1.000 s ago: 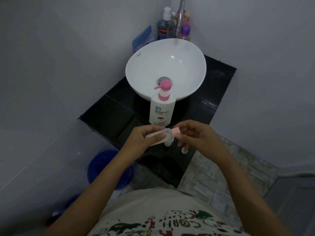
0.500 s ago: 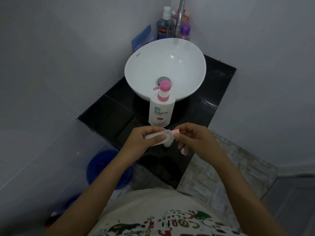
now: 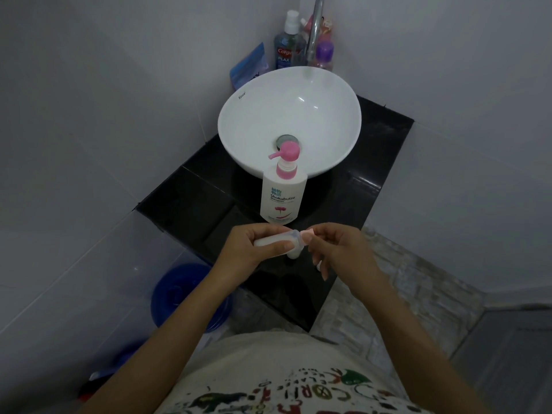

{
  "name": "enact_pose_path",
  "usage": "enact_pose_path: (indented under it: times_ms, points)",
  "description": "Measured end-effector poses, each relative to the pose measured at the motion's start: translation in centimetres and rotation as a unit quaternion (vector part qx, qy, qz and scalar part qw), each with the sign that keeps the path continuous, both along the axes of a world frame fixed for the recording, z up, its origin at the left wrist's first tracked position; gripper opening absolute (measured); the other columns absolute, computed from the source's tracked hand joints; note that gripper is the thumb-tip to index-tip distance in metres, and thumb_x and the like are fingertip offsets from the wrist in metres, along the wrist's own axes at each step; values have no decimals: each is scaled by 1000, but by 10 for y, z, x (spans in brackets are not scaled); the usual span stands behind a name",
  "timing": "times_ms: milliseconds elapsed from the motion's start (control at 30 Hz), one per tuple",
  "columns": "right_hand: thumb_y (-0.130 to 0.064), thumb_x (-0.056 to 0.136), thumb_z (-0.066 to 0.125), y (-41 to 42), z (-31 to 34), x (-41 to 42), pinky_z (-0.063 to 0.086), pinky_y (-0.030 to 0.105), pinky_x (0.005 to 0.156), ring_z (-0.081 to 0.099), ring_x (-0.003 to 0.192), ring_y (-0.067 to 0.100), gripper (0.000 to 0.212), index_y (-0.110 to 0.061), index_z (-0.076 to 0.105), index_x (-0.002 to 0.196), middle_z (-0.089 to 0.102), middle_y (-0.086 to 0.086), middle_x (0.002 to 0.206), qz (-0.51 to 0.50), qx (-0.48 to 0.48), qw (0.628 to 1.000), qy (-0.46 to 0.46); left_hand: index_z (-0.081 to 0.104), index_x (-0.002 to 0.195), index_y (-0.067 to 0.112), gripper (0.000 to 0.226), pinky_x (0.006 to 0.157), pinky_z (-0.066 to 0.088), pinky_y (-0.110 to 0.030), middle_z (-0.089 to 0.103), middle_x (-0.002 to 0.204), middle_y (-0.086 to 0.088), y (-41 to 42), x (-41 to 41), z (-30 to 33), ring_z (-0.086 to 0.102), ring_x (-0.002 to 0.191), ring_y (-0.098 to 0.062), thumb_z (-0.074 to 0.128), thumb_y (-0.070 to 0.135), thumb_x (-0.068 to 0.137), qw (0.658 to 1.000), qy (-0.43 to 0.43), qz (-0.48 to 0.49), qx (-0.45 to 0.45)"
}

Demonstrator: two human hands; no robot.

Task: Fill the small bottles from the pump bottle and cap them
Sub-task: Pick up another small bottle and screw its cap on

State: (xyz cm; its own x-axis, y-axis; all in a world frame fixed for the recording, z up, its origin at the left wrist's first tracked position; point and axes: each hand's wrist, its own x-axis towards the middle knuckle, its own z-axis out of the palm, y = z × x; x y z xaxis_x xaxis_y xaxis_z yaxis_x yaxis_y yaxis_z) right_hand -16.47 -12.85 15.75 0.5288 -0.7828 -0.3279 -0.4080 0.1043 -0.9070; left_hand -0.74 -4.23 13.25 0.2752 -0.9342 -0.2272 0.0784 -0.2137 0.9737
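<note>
left hand (image 3: 248, 249): grip closed around small bottle (image 3: 273, 242), held lying sideways, neck pointing toward the right hand; thumb lies along the near side of the bottle
right hand (image 3: 337, 249): grip pinching pink cap (image 3: 307, 233) between thumb and fingertips, right at the bottle neck; cap touches the neck, cannot tell if threaded on
small bottle: translucent, pale contents; held above the near edge of the bench (image 3: 185, 201), not resting on it
pink cap: just right of the left grip, between the two hands
pump bottle (image 3: 282, 198): white with pink pump head, upright on the bench, just beyond the grip; spout points left; label reads Shokubutsu
second small bottle (image 3: 294, 252): white, on the bench directly under the held bottle, mostly hidden by it; cannot tell if capped
small white item (image 3: 319, 265): on the bench under the right hand, mostly hidden; cannot tell what it is
sink (image 3: 239, 121): white round bowl, beyond the pump bottle, its front rim overhanging the pump head
tap (image 3: 315, 28): metal, far beyond the grip, over the back of the sink
back corner: mouthwash bottle (image 3: 286, 46), purple-capped bottle (image 3: 324, 55), blue pouch (image 3: 249, 67) behind the sink
blue bucket (image 3: 176, 297): on the floor, below and left of the left grip
shirt (image 3: 268, 380): pale, printed, nearest the camera
</note>
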Motion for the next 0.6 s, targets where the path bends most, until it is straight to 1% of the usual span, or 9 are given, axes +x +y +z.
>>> enact_pose_path:
  times_ms: [133,200,233,367,433,467,533,600]
  points:
    - [-18,89,60,3,-5,2,42,22,35,50,46,21,16,-5,68,96,61,10,61,-20,10,1000,-1,72,102,12,28,63,50,-13,72,96,3,0,1,-4,68,85,-2,74,13,74,1000,-6,4,6]
    - [-18,89,60,4,-7,2,42,23,37,51,50,26,12,-10,68,93,62,12,64,-27,10,1000,-2,72,102,14,30,63,50,-14,72,98,3,0,2,-6,67,87,-3,76,17,72,1000,-27,2,9]
    - [-18,89,60,5,-8,2,42,23,37,51,50,25,10,-12,67,92,62,13,65,-31,9,999,-1,72,102,15,31,63,50,-14,72,98,4,0,2,-7,67,87,-3,76,18,72,999,-36,1,10]
    - [-19,89,61,6,-10,2,41,21,37,51,45,17,16,-6,67,97,62,11,63,-36,2,999,5,73,100,20,30,64,51,-16,72,97,6,1,2,-11,67,88,-4,77,21,70,999,-48,2,7]
    - [-19,88,62,5,-8,3,40,18,36,51,40,6,17,-6,66,98,62,5,62,-24,-22,999,9,72,99,23,29,67,53,-19,72,96,6,1,3,-14,66,89,-4,77,23,70,998,-63,1,4]
    - [-20,88,63,4,-7,4,40,15,38,52,40,3,16,-8,66,97,61,2,63,-12,-42,999,12,72,98,25,29,72,54,-21,72,97,7,1,5,-15,66,90,-5,78,23,70,997,-74,-1,4]
    - [-21,88,63,3,-5,8,41,10,43,56,48,0,14,-11,66,98,62,-1,70,21,-94,995,28,72,98,24,34,81,54,-25,71,98,6,1,10,-19,65,93,-5,80,26,66,996,-94,-1,6]
    - [-24,88,63,1,-7,14,43,10,50,57,61,3,14,-13,65,97,63,-1,78,54,-152,985,57,71,99,24,44,83,53,-25,70,102,6,3,17,-23,64,96,-5,80,36,58,995,-103,5,10]
